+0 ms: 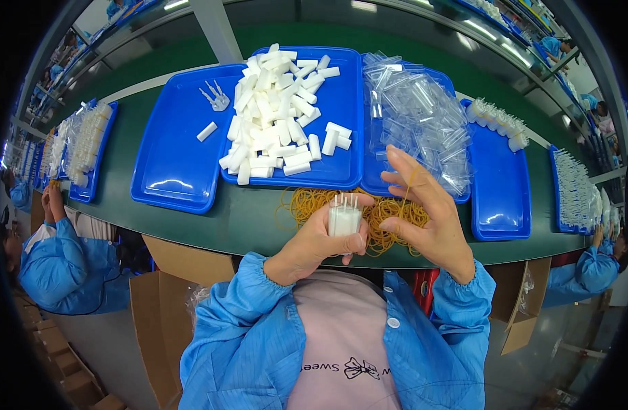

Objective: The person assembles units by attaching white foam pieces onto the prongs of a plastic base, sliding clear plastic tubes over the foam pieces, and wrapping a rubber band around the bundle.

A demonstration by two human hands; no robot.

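My left hand [321, 239] is closed around a small bundle: a clear plastic case with a white block [344, 222] in it and thin white prongs sticking up from its top. My right hand [430, 212] is raised just to the right of it, thumb and fingers spread apart. A thin yellow rubber band [412, 179] appears looped on its fingers. Beneath and between both hands lies a loose heap of yellow rubber bands [379, 236] along the table's near edge. White blocks [276, 116] are piled in the middle blue tray [341, 174].
Clear plastic cases [423, 116] fill a tray behind my right hand. The left blue tray [170, 184] holds a white pronged piece [215, 97] and one block. A right tray [501, 212] carries a row of finished-looking bundles [498, 123]. Co-workers in blue sit at both sides; cardboard boxes [167, 328] stand below.
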